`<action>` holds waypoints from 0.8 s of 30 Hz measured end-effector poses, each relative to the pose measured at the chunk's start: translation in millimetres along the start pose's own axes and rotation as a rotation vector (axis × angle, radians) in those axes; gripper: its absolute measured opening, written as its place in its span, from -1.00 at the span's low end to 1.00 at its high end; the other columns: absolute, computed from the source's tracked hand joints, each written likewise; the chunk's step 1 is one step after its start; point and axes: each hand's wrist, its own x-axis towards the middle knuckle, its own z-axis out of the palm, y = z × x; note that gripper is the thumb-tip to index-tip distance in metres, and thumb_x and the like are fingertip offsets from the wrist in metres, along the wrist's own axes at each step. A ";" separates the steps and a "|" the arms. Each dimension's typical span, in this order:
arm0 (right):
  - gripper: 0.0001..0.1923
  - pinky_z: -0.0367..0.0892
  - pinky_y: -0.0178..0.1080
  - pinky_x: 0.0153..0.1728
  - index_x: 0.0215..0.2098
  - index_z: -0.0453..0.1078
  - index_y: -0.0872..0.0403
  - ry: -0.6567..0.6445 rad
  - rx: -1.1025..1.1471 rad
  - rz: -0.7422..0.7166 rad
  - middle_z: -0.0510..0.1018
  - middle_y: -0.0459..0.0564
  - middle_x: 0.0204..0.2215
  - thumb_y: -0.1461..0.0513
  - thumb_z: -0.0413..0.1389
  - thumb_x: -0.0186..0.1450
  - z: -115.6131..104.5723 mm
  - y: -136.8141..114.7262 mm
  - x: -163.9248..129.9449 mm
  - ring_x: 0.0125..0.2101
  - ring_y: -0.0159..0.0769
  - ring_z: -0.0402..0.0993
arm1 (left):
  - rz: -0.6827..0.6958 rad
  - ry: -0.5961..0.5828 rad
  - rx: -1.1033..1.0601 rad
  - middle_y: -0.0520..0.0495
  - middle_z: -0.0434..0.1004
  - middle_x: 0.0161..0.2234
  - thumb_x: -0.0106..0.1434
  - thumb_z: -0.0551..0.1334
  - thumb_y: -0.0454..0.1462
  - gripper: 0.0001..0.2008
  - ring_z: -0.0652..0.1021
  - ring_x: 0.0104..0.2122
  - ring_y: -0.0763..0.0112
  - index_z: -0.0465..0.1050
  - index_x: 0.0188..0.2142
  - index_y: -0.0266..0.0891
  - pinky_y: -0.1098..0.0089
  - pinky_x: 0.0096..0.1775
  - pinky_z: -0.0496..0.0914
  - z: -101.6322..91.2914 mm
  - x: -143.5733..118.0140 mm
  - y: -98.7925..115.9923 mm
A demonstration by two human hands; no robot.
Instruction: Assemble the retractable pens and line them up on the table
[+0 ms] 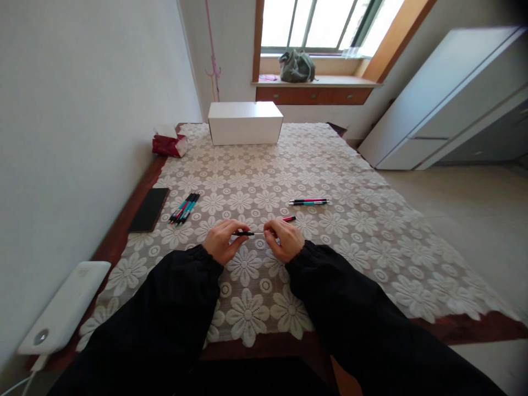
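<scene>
While the lace tablecloth lay spread under our arms, we held a pen part just above it, near the table's near-middle. Our left hand had its fingers pinched shut on the black end, and our right hand pinched the thin pale end, with a red-tipped piece poking out beyond it. A bundle of pens lay to the left, two more pens farther right, a white box at the far edge.
</scene>
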 end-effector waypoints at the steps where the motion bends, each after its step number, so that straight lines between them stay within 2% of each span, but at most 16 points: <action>1: -0.85 0.25 -0.25 -0.31 -0.30 0.37 0.04 -0.014 -0.009 -0.015 0.49 -0.02 -0.43 0.22 0.00 0.41 -0.1 0.8 0.3 -0.40 -0.27 0.40 | 0.004 -0.002 0.005 -0.06 0.63 -0.27 0.34 0.29 -0.26 -0.91 0.60 -0.24 0.32 0.50 -0.16 -0.17 0.28 -0.15 0.53 -0.1 0.0 -0.3; 6: -0.80 0.25 -0.26 -0.31 -0.32 0.35 0.04 -0.068 0.025 -0.148 0.49 -0.01 -0.43 0.22 -0.04 0.45 5.6 9.5 0.1 -0.41 -0.28 0.39 | 0.022 -0.012 -0.016 -0.06 0.63 -0.27 0.32 0.29 -0.29 -0.90 0.61 -0.23 0.32 0.50 -0.16 -0.18 0.30 -0.15 0.54 0.7 -1.3 -0.4; 13: -0.79 0.24 -0.29 -0.35 -0.31 0.33 0.03 -0.094 0.069 -0.234 0.48 -0.03 -0.45 0.22 -0.05 0.48 11.6 16.5 -1.1 -0.43 -0.30 0.38 | 0.041 -0.089 -0.097 -0.06 0.63 -0.25 0.32 0.29 -0.29 -0.88 0.61 -0.27 0.37 0.51 -0.14 -0.18 0.34 -0.18 0.54 1.0 -2.4 0.9; 24: -0.79 0.24 -0.29 -0.33 -0.31 0.34 0.04 -0.123 0.069 -0.244 0.49 -0.03 -0.43 0.22 -0.04 0.48 13.8 18.5 -0.8 -0.41 -0.31 0.39 | 0.020 -0.182 -0.096 -0.06 0.59 -0.27 0.31 0.26 -0.34 -0.86 0.59 -0.28 0.37 0.52 -0.13 -0.20 0.36 -0.21 0.51 -0.6 0.1 5.4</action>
